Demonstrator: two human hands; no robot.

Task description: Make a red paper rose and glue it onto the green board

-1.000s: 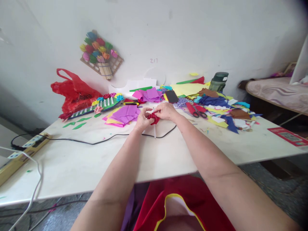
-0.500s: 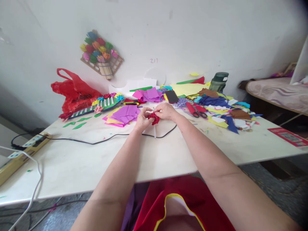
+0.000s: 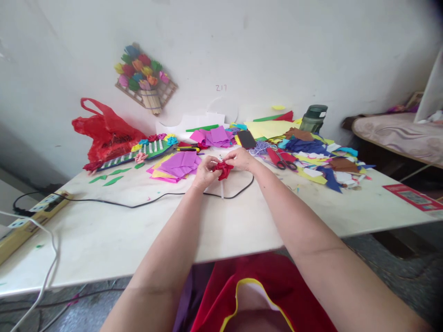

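Both of my hands meet over the middle of the white table (image 3: 221, 221), pinching a small crumpled red paper flower (image 3: 223, 170). My left hand (image 3: 205, 170) grips its left side, and my right hand (image 3: 242, 159) pinches its top right. A thin white stick (image 3: 222, 189) hangs down from the flower toward the table. Just behind my left hand lies a stack of purple paper squares (image 3: 180, 163) on yellow and pink sheets.
A black cable (image 3: 138, 203) crosses the table under my hands. Red scissors (image 3: 282, 159), a black phone (image 3: 246, 138), a green bottle (image 3: 313, 117) and many coloured paper scraps (image 3: 321, 161) lie at right. A red plastic bag (image 3: 104, 131) and power strip (image 3: 38, 212) are at left.
My right hand has shifted slightly right and turned the red flower a little. The view has drifted a touch to the right.
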